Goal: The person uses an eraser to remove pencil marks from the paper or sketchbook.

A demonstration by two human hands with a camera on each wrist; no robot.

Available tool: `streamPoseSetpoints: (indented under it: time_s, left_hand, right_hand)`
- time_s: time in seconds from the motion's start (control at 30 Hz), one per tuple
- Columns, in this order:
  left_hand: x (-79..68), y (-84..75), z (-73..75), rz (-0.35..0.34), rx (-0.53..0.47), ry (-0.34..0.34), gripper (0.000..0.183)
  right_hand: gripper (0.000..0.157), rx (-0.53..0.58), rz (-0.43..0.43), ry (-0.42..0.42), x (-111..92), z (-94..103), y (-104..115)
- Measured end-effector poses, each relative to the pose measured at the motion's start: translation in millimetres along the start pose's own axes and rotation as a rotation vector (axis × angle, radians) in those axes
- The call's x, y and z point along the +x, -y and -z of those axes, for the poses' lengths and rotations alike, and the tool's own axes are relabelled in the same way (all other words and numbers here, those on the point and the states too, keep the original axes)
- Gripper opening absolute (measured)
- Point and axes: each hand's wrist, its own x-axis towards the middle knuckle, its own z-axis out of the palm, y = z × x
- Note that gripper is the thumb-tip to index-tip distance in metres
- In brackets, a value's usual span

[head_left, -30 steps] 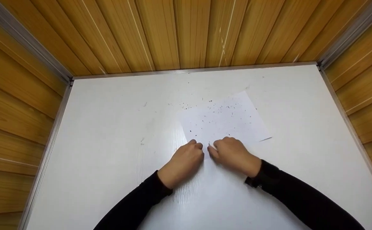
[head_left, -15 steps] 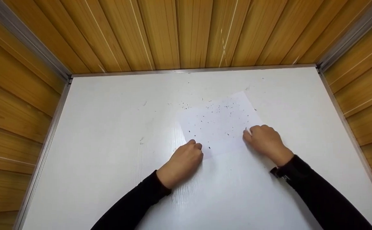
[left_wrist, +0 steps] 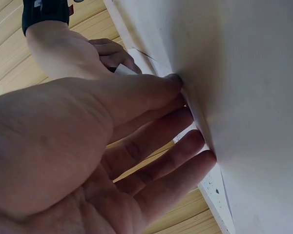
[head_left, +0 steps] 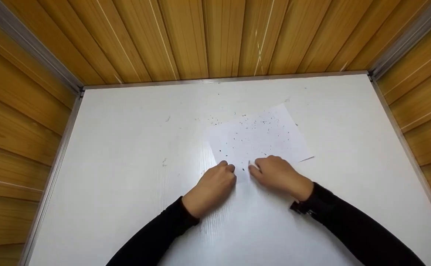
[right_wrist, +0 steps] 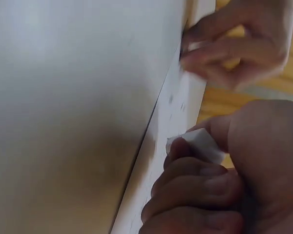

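Observation:
A white sheet of paper (head_left: 260,136) lies slantwise on the table. My left hand (head_left: 213,184) rests its fingertips on the sheet's near left corner. In the left wrist view its thumb (left_wrist: 141,92) and fairly straight fingers (left_wrist: 180,187) touch the surface. My right hand (head_left: 278,175) is on the near part of the sheet, a little right of the left one. Between its thumb and curled fingers it holds a small white block that looks like an eraser (right_wrist: 200,144). Most of that block is hidden by the fingers.
Dark crumbs (head_left: 263,122) are scattered over the paper, and more crumbs (head_left: 215,123) lie just past its far left edge. The white tabletop (head_left: 126,147) has a few smudges. Wood-patterned walls (head_left: 219,37) close off the back and both sides.
My right hand slid rightward along the paper's near edge with the eraser, then came back left close to the left hand. The left hand has stayed in place.

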Motion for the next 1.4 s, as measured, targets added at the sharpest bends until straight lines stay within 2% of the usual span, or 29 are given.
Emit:
streamPoseSetpoints:
  time_s: [0.17,0.3,0.37,0.43,0.6,0.73,0.9,1.03,1.17,1.27,1.4]
  left_hand:
    - [0.8,0.4,0.7,-0.002,0.005,-0.004,0.022]
    - [3.2,0.9,3.2,0.007,-0.005,0.014,0.021]
    - [4.4,1.4,3.9,0.005,-0.016,0.023,0.023]
    - [5.2,2.3,4.7,0.001,-0.031,0.035,0.026]
    - [4.2,5.4,6.7,0.011,-0.047,0.057,0.028]
    - [2.9,6.0,5.9,0.021,-0.036,0.045,0.026]
    - [1.4,3.0,2.2,0.006,-0.039,0.026,0.027]
    - [-0.2,2.0,1.7,0.017,-0.026,0.019,0.026]
    - [-0.1,1.5,1.1,0.030,-0.030,0.013,0.022]
    - [0.7,-0.2,0.2,0.036,-0.055,0.025,0.019]
    - [3.1,-1.4,1.5,0.041,-0.050,0.047,0.020]
  right_hand:
    - [0.042,-0.066,0.084,-0.010,7.7,-16.1,25.0]
    - [0.043,-0.091,0.092,-0.049,9.9,-18.1,23.6]
    - [0.041,-0.091,0.086,-0.071,9.5,-11.2,10.9]
    - [0.041,-0.092,0.042,-0.098,8.0,-0.3,-10.1]
    - [0.049,-0.080,-0.146,-0.126,2.2,27.7,-64.1]
    - [0.051,-0.064,-0.177,-0.098,1.2,36.8,-75.3]
    - [0.045,-0.046,-0.131,-0.104,-1.9,29.6,-53.3]
    - [0.041,-0.025,-0.019,-0.089,-1.0,11.5,-15.9]
    - [0.041,-0.061,0.088,-0.064,6.9,-7.9,18.8]
    - [0.042,-0.080,0.089,-0.030,14.4,-18.3,31.5]
    - [0.040,-0.082,0.058,-0.036,19.7,-18.5,27.1]
